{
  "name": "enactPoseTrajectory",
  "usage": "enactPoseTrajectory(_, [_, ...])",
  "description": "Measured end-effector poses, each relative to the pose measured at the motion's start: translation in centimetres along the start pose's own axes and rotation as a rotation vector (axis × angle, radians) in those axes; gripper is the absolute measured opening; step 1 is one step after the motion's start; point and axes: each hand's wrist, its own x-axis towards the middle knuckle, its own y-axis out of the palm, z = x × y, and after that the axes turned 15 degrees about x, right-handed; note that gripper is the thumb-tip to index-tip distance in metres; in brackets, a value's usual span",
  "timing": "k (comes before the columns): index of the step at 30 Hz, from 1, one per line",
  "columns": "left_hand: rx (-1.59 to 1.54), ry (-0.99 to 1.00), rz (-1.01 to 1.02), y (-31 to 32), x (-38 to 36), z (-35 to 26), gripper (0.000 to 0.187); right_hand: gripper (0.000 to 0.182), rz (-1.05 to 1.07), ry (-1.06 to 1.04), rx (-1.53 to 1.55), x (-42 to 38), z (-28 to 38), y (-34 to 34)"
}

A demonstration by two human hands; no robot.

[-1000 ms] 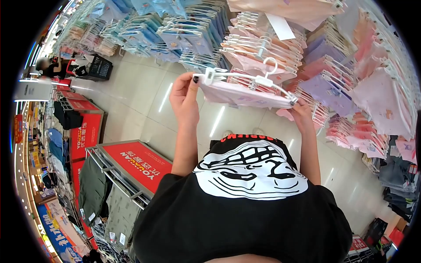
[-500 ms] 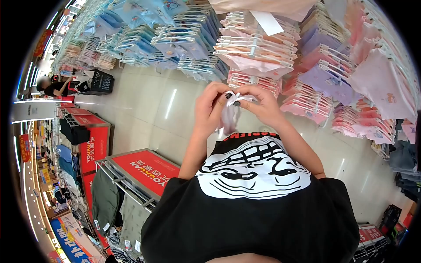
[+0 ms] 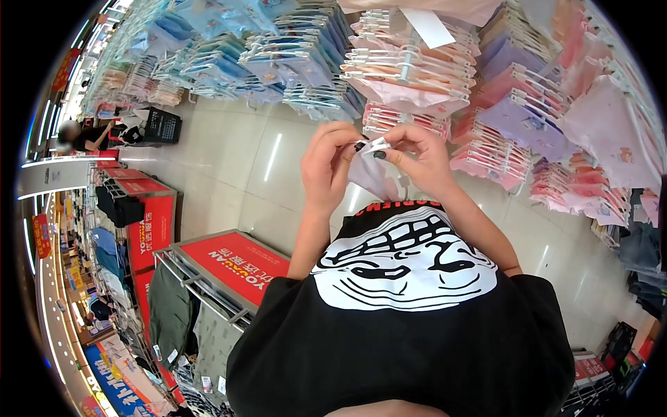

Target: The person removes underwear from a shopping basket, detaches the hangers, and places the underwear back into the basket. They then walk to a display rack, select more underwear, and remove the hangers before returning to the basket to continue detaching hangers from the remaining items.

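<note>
Both hands are raised in front of my black T-shirt (image 3: pixel 403 347), fingers pinched close together. Between them hangs a small pale lilac-white garment (image 3: pixel 372 175), its exact kind hard to make out. My left hand (image 3: pixel 326 163) grips its upper edge between thumb and fingers. A white hanger clip (image 3: pixel 377 144) shows at the fingertips of my right hand (image 3: pixel 420 158), which closes on it. Most of the hanger is hidden by the fingers. Just beyond the hands hang pink garments (image 3: pixel 406 119) on white clip hangers.
Blue garments (image 3: pixel 299 62) hang at upper left, purple ones (image 3: pixel 528 118) at upper right. A red-topped clothes rack (image 3: pixel 229 260) with dark green trousers (image 3: pixel 170 306) stands to my left. Farther off, a person (image 3: pixel 90 135) is beside a black basket (image 3: pixel 162 126). Tiled floor (image 3: pixel 271 167) lies between.
My hands have spread slightly apart, and the white clip shows more plainly between them. The garment now hangs wider and more slanted. The view has shifted a little.
</note>
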Motion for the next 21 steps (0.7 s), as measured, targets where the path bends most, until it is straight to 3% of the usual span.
enactPoseTrajectory(21, [0.009, 0.079, 0.122, 1.1, 0.9, 0.3, 0.018, 0.015, 0.031, -0.046, -0.200, -0.3, 0.6, -1.2])
